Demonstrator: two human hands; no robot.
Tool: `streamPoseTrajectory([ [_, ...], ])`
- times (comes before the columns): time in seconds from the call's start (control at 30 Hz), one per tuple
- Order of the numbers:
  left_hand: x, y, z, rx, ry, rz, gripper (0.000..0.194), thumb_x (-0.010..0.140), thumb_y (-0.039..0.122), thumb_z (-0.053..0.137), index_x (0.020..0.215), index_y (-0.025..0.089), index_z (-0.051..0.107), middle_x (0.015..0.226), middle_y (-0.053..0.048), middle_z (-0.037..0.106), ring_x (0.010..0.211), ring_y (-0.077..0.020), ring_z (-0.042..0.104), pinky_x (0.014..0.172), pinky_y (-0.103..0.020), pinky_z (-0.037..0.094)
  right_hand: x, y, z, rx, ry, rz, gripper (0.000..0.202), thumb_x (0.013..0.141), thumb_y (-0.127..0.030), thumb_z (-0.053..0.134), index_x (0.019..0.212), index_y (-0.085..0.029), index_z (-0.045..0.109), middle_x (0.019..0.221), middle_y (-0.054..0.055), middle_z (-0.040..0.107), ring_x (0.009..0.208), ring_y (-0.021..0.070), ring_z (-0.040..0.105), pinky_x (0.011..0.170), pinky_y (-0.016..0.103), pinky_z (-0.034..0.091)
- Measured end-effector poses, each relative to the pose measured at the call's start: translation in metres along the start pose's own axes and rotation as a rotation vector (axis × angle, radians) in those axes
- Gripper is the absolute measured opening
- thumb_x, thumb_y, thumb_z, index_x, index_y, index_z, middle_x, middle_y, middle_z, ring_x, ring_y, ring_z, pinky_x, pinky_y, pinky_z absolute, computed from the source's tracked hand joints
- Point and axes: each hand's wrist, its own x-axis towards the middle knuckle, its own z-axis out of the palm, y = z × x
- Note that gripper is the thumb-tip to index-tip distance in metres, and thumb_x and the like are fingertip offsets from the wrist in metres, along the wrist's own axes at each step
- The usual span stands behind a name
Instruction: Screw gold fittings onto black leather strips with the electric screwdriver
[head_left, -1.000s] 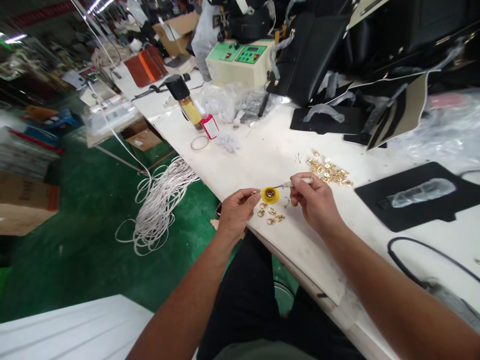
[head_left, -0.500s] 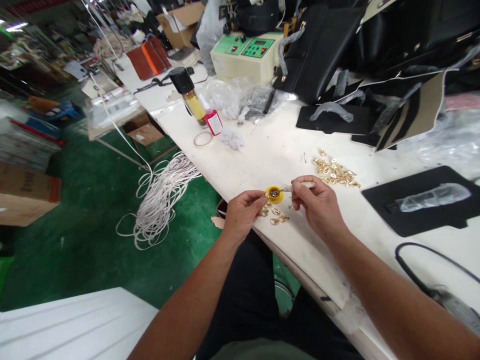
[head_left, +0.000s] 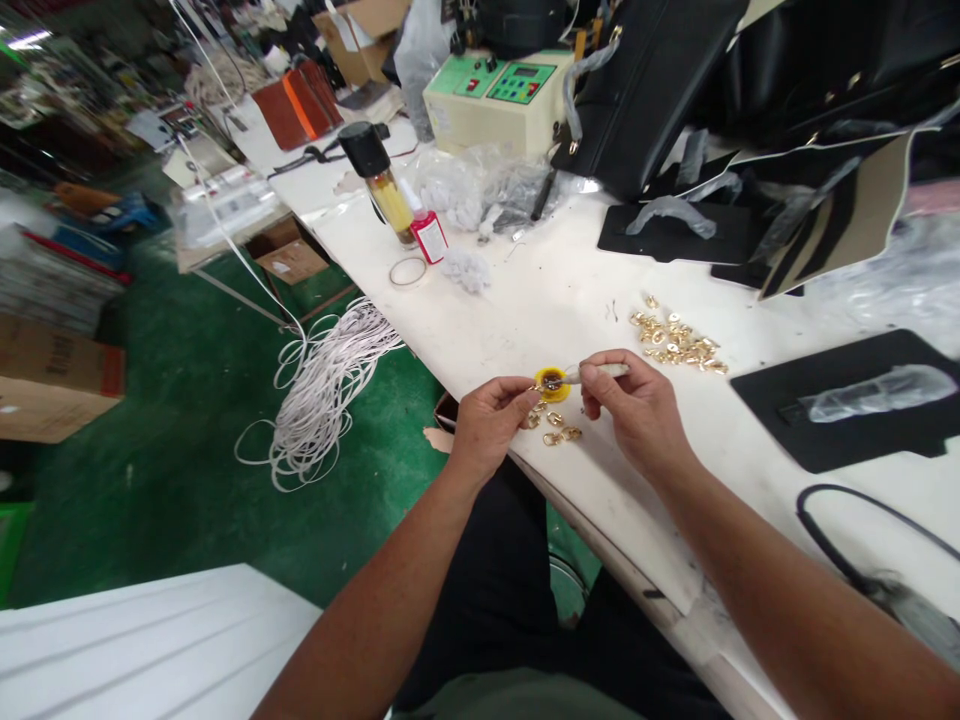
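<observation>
My left hand (head_left: 487, 422) is closed in a pinch on a small gold metal fitting (head_left: 537, 390), mostly hidden by the fingertips. My right hand (head_left: 641, 408) grips a thin tool with a pale handle (head_left: 615, 369); its narrow tip reaches over a small round yellow dish (head_left: 564, 394) between the hands. Dark contents show inside the dish, too small to name. Several gold ring-shaped fittings (head_left: 555, 420) lie on the white table just in front of it. Farther right sits a pile of similar gold fittings (head_left: 682, 348).
A black panel with a plastic-wrapped handle (head_left: 772, 415) lies at right, near a black cable (head_left: 814, 530). Toward the back stand a red bottle (head_left: 430, 240), a black-capped container (head_left: 388, 200), a control box (head_left: 487, 118) and black bags (head_left: 637, 100). White cord (head_left: 330, 400) is heaped on the floor.
The view has shifted slightly. Both hands stay at the yellow dish, with the tool tip still over it; the grips look the same.
</observation>
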Motion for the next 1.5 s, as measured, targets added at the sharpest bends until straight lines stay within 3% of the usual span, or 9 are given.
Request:
streamPoseTrajectory([
  [0.53,0.002,-0.004,-0.002,0.035,-0.002,0.023,0.027,0.074,0.036,0.089,0.091,0.017,0.080,0.066,0.003,0.069,0.054,-0.0068,0.053,0.056,-0.022,0.043,-0.003,-0.008,0.004,-0.040,0.004,-0.006,0.034,0.087,-0.052,0.079,0.097,-0.020,0.071,0.059,-0.003,0.065,0.052,0.0115,0.056,0.051,0.025,0.043],
  [0.77,0.001,-0.014,-0.004,0.211,-0.049,0.097,0.025,0.078,0.037,0.086,0.096,0.020,0.083,0.066,0.002,0.069,0.059,-0.0094,0.056,0.058,-0.023,0.043,0.001,-0.012,0.002,-0.175,0.087,0.031,0.040,0.083,-0.057,0.081,0.083,-0.018,0.071,0.058,-0.001,0.065,0.050,0.0121,0.058,0.048,0.025,0.043],
  [1.07,0.000,-0.008,-0.001,0.143,-0.015,0.056,0.024,0.077,0.036,0.086,0.091,0.018,0.081,0.067,0.002,0.070,0.057,-0.0087,0.055,0.057,-0.022,0.044,0.007,-0.004,-0.003,-0.010,-0.064,-0.038,0.036,0.089,-0.051,0.078,0.108,-0.021,0.072,0.072,-0.001,0.069,0.064,0.0140,0.064,0.056,0.026,0.051],
  [1.17,-0.002,-0.008,-0.003,0.155,-0.004,0.057,0.025,0.079,0.038,0.085,0.094,0.018,0.081,0.067,0.002,0.069,0.057,-0.0098,0.055,0.058,-0.024,0.045,0.009,-0.006,-0.007,-0.021,-0.012,-0.061,0.035,0.089,-0.050,0.077,0.108,-0.022,0.071,0.069,-0.002,0.069,0.060,0.0133,0.062,0.056,0.027,0.051],
  [1.23,-0.003,-0.008,-0.006,0.220,0.027,0.124,0.022,0.082,0.038,0.082,0.095,0.020,0.081,0.076,0.000,0.073,0.065,-0.0119,0.060,0.063,-0.025,0.048,0.010,-0.006,-0.009,-0.065,0.065,-0.052,0.036,0.088,-0.051,0.078,0.107,-0.021,0.072,0.065,-0.002,0.068,0.057,0.0133,0.060,0.056,0.027,0.050],
  [1.33,-0.006,-0.006,-0.012,0.444,0.095,0.347,0.013,0.086,0.032,0.079,0.094,0.022,0.080,0.095,-0.002,0.075,0.078,-0.0140,0.064,0.069,-0.026,0.050,0.011,-0.001,-0.010,-0.182,0.076,0.004,0.039,0.085,-0.052,0.079,0.106,-0.020,0.074,0.062,-0.001,0.068,0.056,0.0148,0.062,0.056,0.028,0.049],
  [1.5,-0.008,-0.009,-0.022,0.855,0.092,0.565,0.003,0.089,0.022,0.075,0.089,0.023,0.078,0.093,-0.004,0.076,0.087,-0.0199,0.066,0.082,-0.034,0.053,0.011,0.012,-0.008,-0.356,0.020,0.024,0.036,0.087,-0.050,0.076,0.107,-0.020,0.076,0.065,-0.001,0.068,0.057,0.0151,0.061,0.056,0.029,0.044],
])
